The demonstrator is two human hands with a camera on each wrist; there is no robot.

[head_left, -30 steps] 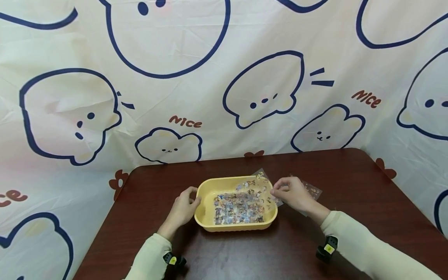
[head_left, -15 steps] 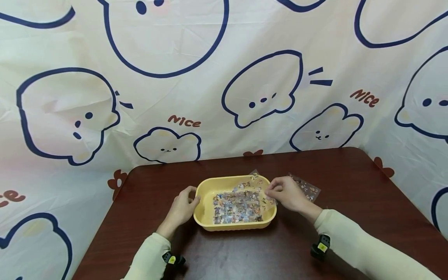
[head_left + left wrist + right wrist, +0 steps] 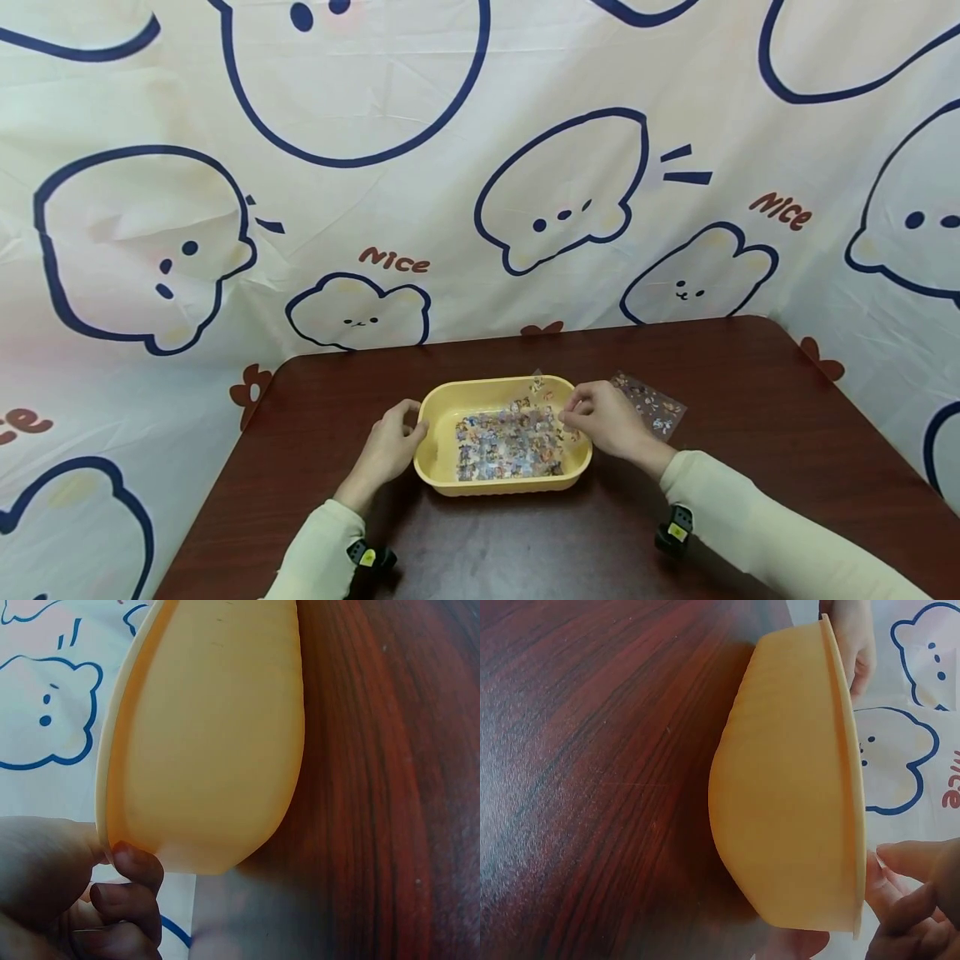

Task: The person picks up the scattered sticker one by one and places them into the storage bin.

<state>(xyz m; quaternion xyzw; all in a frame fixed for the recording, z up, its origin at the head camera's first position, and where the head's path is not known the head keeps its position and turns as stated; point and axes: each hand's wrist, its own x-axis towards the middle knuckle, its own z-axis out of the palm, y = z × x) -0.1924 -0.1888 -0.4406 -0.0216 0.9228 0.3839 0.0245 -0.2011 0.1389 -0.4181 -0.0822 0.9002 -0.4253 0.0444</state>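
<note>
A yellow plastic basin (image 3: 437,479) sits on the table, its outer wall (image 3: 210,735) filling much of the left wrist view. At its left end my left hand (image 3: 388,442) pinches the rim between thumb and fingertips. Inside lie clear sheets with small printed figures, like stickers (image 3: 498,450). Over the basin's right end my right hand (image 3: 609,419) pinches the edge of one clear sticker sheet (image 3: 538,386), which is tilted with its far corner above the back rim. In the right wrist view the right fingers (image 3: 900,859) show beside the rim, and the sheet is not visible.
Another clear printed sheet (image 3: 660,408) lies flat on the dark wooden table (image 3: 750,417), behind and right of my right hand. A cloth with cartoon drawings (image 3: 450,208) hangs behind the table. Dark bands are on both wrists.
My right hand has moved left over the basin, bringing the pinched sheet further inside. More of the other sheet on the table now shows. The left hand stays at the rim.
</note>
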